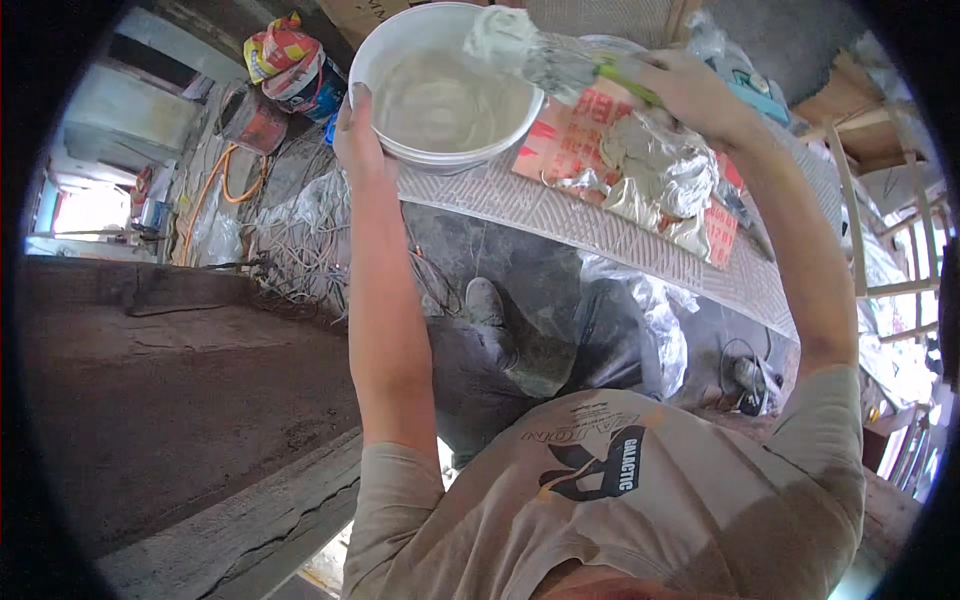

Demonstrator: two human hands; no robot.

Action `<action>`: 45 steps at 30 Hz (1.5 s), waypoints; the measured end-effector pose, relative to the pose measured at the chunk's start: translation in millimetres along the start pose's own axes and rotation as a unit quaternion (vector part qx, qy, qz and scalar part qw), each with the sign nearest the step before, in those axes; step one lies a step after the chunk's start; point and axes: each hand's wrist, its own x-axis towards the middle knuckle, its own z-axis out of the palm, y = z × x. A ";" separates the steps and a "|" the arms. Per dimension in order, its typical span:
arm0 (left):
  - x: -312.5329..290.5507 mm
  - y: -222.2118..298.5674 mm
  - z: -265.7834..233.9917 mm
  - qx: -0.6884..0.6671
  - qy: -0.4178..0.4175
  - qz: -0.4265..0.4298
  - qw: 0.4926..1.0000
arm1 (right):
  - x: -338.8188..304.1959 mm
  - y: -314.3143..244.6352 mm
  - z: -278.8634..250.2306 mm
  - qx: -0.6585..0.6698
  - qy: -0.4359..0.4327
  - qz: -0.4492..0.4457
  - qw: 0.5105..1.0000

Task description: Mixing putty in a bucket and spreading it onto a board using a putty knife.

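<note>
My left hand grips the left rim of a white plastic bucket, which is tilted so its smeared, greyish inside shows. In my right hand is a trowel with a green handle. Its blade, blurred and coated with paste, reaches over the bucket's right rim. A lump of off-white paste sits at the blade's far end. Below my right hand, a thick heap of pale paste lies on a red-printed sheet.
The sheet lies on a long board with a ridged pattern. Far left stand a dirty red bucket, a dark bucket with a red-yellow bag, and an orange hose. Tangled cables and crumpled plastic film lie on the floor.
</note>
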 end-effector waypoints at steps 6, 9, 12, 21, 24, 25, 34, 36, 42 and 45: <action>17.0 1.4 -41.8 -0.029 0.081 -0.030 0.996 | -79.1 1.4 -41.3 -0.014 0.145 0.003 0.989; 21.0 -4.1 -65.3 -0.011 0.117 -0.060 0.991 | -104.5 20.6 -38.2 -0.177 0.277 -0.056 0.943; 22.2 -2.5 -71.8 -0.010 0.115 -0.062 0.991 | -104.9 88.9 -27.3 -0.240 0.326 -0.106 0.908; 7.3 6.8 -58.4 0.000 0.137 -0.090 0.987 | -102.3 188.6 -18.3 -0.188 0.081 0.179 0.962; -14.8 23.9 -16.8 0.227 0.231 0.120 0.938 | -125.8 169.3 -3.1 0.049 0.114 0.287 0.950; -17.4 26.8 -3.9 0.228 0.227 0.119 0.939 | -129.8 171.0 7.7 0.052 0.117 0.289 0.949; -196.2 -83.7 154.8 0.235 -0.322 -0.413 0.819 | -125.2 144.4 100.0 0.249 0.197 0.170 0.933; -205.6 -114.9 143.1 0.230 -0.321 -0.421 0.817 | -135.7 138.8 94.5 -0.059 0.162 0.060 0.983; -205.6 -132.7 148.7 0.278 -0.301 -0.338 0.847 | -170.8 289.0 -7.0 -0.305 0.434 0.119 0.839; -198.5 -128.5 144.2 0.394 -0.331 -0.239 0.823 | -191.3 346.1 -26.9 -0.444 0.411 0.142 0.783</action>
